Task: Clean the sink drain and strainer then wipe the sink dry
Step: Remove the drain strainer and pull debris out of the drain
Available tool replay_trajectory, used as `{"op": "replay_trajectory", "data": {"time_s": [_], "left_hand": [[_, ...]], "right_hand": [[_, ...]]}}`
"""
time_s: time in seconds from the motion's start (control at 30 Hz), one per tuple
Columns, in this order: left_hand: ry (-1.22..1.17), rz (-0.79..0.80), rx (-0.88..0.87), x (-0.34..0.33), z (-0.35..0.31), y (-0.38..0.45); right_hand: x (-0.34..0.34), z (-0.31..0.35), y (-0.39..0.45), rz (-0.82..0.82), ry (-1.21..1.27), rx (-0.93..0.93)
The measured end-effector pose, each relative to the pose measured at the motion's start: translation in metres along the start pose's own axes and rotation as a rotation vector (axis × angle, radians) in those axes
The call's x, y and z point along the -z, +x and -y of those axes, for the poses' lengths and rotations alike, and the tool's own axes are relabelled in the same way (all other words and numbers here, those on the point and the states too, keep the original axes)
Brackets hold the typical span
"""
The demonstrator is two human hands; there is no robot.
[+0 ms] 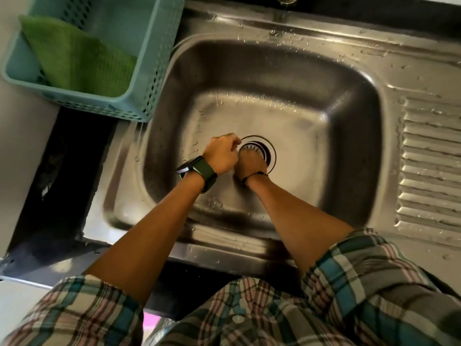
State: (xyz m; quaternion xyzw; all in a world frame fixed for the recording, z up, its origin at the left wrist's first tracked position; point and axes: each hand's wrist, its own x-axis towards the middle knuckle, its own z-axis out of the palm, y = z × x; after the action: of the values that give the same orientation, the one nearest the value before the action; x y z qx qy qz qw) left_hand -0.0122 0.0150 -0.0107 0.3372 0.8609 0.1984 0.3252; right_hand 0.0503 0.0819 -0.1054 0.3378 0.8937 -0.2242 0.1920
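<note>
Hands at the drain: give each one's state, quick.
Left hand: fingers curled beside the strainer, grasp cannot be told.
Right hand: over the strainer, grip hidden.

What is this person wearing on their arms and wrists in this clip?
Short plaid sleeves in teal, cream, pink and grey. The left wrist has a smartwatch with a dark green band; the right wrist has a thin black cord bracelet. Forearms and hands are bare, without gloves.

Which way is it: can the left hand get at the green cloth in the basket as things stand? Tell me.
Probably yes. The left hand is down in the sink beside the strainer, and it seems to hold nothing. The green cloth lies uncovered in the open-topped basket on that hand's side, with nothing between.
</note>
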Motion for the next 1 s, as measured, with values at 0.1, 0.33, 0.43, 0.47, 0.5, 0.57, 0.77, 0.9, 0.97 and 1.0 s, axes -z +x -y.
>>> {"op": "replay_trajectory", "data": {"time_s": [0.1,0.33,0.43,0.47,0.5,0.57,0.77,0.9,0.97,1.0], "left_hand": [[-0.025,0.008,0.007,0.000,-0.002,0.001],[-0.077,-0.032,0.015,0.003,-0.002,0.001],[-0.074,-0.036,0.022,0.005,0.001,0.001],[-0.071,-0.040,0.024,0.006,0.002,0.001],[-0.066,-0.042,0.026,0.007,0.002,0.001],[-0.065,-0.044,0.032,0.007,0.003,0.002],[-0.063,-0.043,0.039,0.009,0.003,0.005],[-0.049,-0.042,0.047,0.010,0.004,0.005],[-0.051,-0.044,0.050,0.010,0.003,0.005],[-0.054,-0.043,0.052,0.011,0.003,0.005]], "right_hand": [[0.000,-0.005,-0.001,-0.024,0.044,-0.039],[0.007,0.002,0.002,0.020,0.127,-0.090],[0.007,0.001,0.004,0.026,0.116,-0.097],[0.006,0.001,0.003,0.022,0.100,-0.089],[0.005,0.000,0.003,0.012,0.086,-0.082],[0.004,0.001,0.002,-0.002,0.073,-0.078],[0.002,0.009,-0.002,0.000,0.063,-0.106],[0.004,0.005,0.000,-0.011,0.147,-0.141],[0.008,0.003,0.002,-0.006,0.189,-0.134],[0.010,0.001,0.002,-0.011,0.231,-0.133]]}}
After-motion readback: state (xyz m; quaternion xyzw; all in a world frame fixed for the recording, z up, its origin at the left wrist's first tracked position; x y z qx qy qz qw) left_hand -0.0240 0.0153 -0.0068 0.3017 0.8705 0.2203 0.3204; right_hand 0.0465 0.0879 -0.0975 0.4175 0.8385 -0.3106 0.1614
